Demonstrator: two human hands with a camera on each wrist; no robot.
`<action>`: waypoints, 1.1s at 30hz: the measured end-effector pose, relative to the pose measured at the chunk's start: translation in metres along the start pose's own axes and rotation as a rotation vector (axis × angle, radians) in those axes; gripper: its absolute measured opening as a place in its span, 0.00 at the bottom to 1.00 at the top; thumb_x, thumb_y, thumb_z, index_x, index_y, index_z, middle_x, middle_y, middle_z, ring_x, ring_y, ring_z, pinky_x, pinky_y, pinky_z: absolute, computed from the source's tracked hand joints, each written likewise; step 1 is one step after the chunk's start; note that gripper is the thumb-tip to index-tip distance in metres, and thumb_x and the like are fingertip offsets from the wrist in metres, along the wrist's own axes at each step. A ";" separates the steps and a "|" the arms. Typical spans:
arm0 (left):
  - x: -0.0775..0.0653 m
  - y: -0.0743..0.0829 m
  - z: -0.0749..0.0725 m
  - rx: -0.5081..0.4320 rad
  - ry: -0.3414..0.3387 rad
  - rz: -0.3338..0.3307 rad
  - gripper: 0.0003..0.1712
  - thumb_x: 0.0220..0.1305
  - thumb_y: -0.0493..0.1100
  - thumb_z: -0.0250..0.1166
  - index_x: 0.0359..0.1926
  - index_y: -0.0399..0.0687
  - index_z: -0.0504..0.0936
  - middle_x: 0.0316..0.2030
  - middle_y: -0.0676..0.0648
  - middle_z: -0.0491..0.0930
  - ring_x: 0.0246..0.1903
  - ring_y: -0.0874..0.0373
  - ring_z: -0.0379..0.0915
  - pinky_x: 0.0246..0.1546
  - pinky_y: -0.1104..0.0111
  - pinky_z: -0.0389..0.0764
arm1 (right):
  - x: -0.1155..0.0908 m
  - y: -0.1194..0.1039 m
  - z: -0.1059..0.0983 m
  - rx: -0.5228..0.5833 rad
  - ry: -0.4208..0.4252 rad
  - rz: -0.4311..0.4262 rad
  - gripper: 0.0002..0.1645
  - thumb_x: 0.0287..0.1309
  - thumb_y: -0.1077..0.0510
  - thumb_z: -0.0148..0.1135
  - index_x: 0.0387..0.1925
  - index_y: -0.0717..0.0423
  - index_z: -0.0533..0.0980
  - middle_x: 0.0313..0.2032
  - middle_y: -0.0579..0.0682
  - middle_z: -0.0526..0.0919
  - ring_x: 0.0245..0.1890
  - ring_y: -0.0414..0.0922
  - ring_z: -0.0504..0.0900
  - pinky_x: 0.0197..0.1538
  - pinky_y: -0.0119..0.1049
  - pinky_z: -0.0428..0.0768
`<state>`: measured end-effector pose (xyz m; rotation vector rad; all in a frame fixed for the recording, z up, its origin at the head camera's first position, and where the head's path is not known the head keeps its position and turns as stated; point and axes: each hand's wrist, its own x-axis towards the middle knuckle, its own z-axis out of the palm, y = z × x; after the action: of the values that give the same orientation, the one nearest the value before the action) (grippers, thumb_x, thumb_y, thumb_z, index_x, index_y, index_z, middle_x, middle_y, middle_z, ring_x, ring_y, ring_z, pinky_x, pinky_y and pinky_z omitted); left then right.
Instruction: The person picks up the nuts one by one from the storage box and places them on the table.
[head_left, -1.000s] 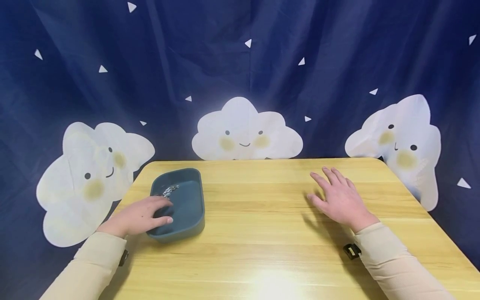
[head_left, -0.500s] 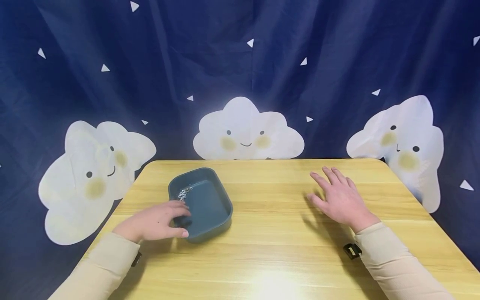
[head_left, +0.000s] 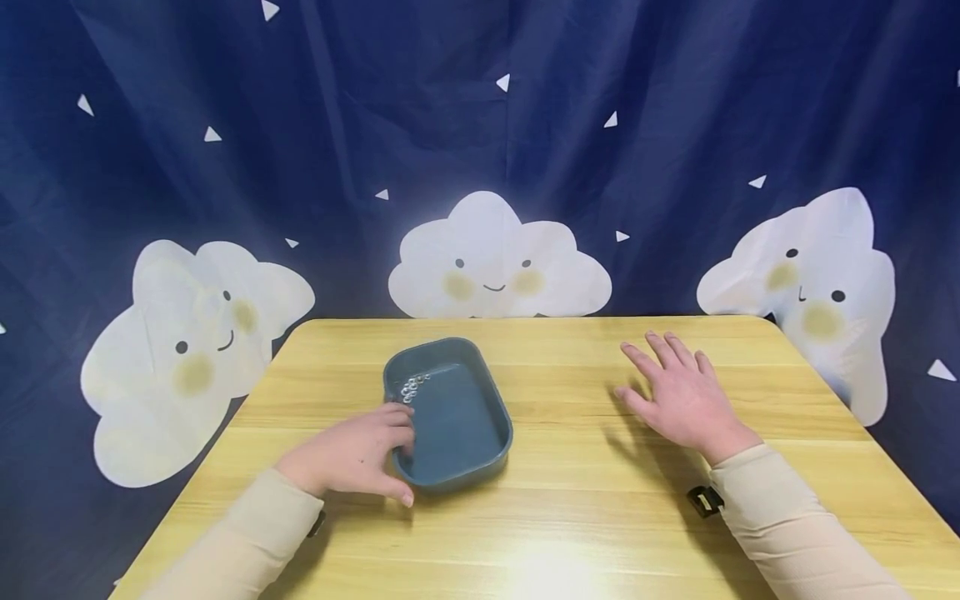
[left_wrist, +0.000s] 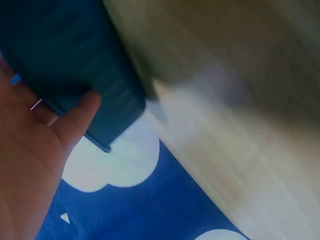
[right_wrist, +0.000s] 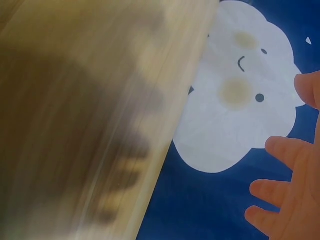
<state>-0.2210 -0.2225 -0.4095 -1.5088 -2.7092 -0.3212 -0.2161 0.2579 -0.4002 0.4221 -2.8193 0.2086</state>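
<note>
A dark blue-green rectangular tray [head_left: 457, 425] with rounded corners sits left of the table's middle. My left hand [head_left: 352, 454] grips its left wall, the fingers inside over the rim and the thumb outside near the front corner. In the left wrist view the thumb [left_wrist: 80, 117] lies against the tray's wall [left_wrist: 115, 95]. Several small shiny silvery pieces [head_left: 411, 387], too small to identify, lie in the tray's back left corner. My right hand [head_left: 686, 404] hovers over the right side of the table with fingers spread and nothing held; its fingers also show in the right wrist view.
The light wooden table [head_left: 570, 467] has rounded far corners. Behind it hangs a dark blue curtain [head_left: 450, 100] printed with smiling white clouds and small white triangles. Wood surface lies between the tray and the right hand.
My left hand has slid the tray to the right, from the table's left edge toward the middle, turning it slightly on the way. The right hand stays in place.
</note>
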 end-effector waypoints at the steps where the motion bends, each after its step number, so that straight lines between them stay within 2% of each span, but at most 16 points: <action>1: 0.003 0.001 0.002 0.005 0.015 0.016 0.34 0.43 0.76 0.71 0.30 0.53 0.76 0.39 0.55 0.74 0.64 0.43 0.68 0.66 0.55 0.67 | 0.000 0.000 0.000 0.000 0.002 -0.002 0.41 0.67 0.35 0.57 0.73 0.50 0.66 0.73 0.65 0.59 0.72 0.68 0.54 0.63 0.74 0.53; 5: 0.012 0.007 0.007 0.013 0.048 0.060 0.37 0.39 0.78 0.71 0.27 0.52 0.72 0.38 0.55 0.72 0.65 0.42 0.66 0.67 0.56 0.66 | 0.000 0.000 0.002 0.004 0.004 -0.007 0.41 0.67 0.34 0.56 0.73 0.50 0.66 0.73 0.65 0.60 0.72 0.68 0.54 0.63 0.74 0.54; 10: 0.023 0.018 0.011 0.041 0.013 0.064 0.37 0.41 0.78 0.70 0.26 0.54 0.70 0.38 0.55 0.71 0.64 0.45 0.67 0.66 0.58 0.67 | 0.000 -0.003 0.003 0.011 0.006 -0.011 0.41 0.67 0.35 0.56 0.73 0.50 0.66 0.72 0.65 0.60 0.72 0.68 0.54 0.63 0.74 0.55; 14: 0.032 0.028 0.014 0.077 -0.019 0.115 0.33 0.47 0.77 0.69 0.25 0.56 0.70 0.33 0.58 0.67 0.50 0.55 0.69 0.54 0.66 0.73 | 0.001 -0.007 0.003 0.014 0.005 -0.018 0.41 0.67 0.34 0.56 0.73 0.51 0.67 0.72 0.65 0.61 0.72 0.68 0.55 0.63 0.73 0.55; 17: 0.039 0.035 0.017 0.099 -0.027 0.153 0.31 0.49 0.76 0.68 0.24 0.59 0.68 0.28 0.61 0.61 0.40 0.61 0.63 0.43 0.72 0.70 | 0.002 -0.010 0.002 0.020 0.012 -0.028 0.40 0.67 0.34 0.55 0.72 0.51 0.67 0.71 0.66 0.62 0.72 0.68 0.56 0.63 0.72 0.56; 19: 0.044 0.039 0.018 0.100 -0.026 0.170 0.29 0.49 0.73 0.69 0.23 0.60 0.68 0.26 0.63 0.60 0.37 0.62 0.60 0.39 0.74 0.67 | 0.004 -0.014 0.002 0.030 0.022 -0.040 0.40 0.67 0.34 0.56 0.71 0.51 0.68 0.71 0.65 0.63 0.71 0.67 0.57 0.63 0.72 0.57; 25: 0.057 0.049 0.020 0.064 -0.049 0.188 0.24 0.47 0.66 0.72 0.21 0.61 0.69 0.24 0.65 0.60 0.33 0.64 0.58 0.36 0.78 0.63 | 0.010 -0.029 -0.005 0.069 0.037 -0.080 0.38 0.66 0.34 0.56 0.68 0.51 0.72 0.68 0.64 0.67 0.71 0.66 0.60 0.65 0.68 0.58; 33: 0.073 0.056 0.026 0.043 -0.083 0.190 0.28 0.47 0.69 0.72 0.19 0.60 0.65 0.22 0.64 0.60 0.30 0.65 0.57 0.32 0.78 0.60 | 0.023 -0.056 -0.019 0.123 0.069 -0.155 0.30 0.63 0.41 0.62 0.60 0.55 0.78 0.62 0.62 0.74 0.65 0.63 0.69 0.64 0.63 0.65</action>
<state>-0.2102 -0.1273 -0.4171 -1.7877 -2.5853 -0.1966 -0.2150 0.2022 -0.3697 0.6453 -2.7001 0.3573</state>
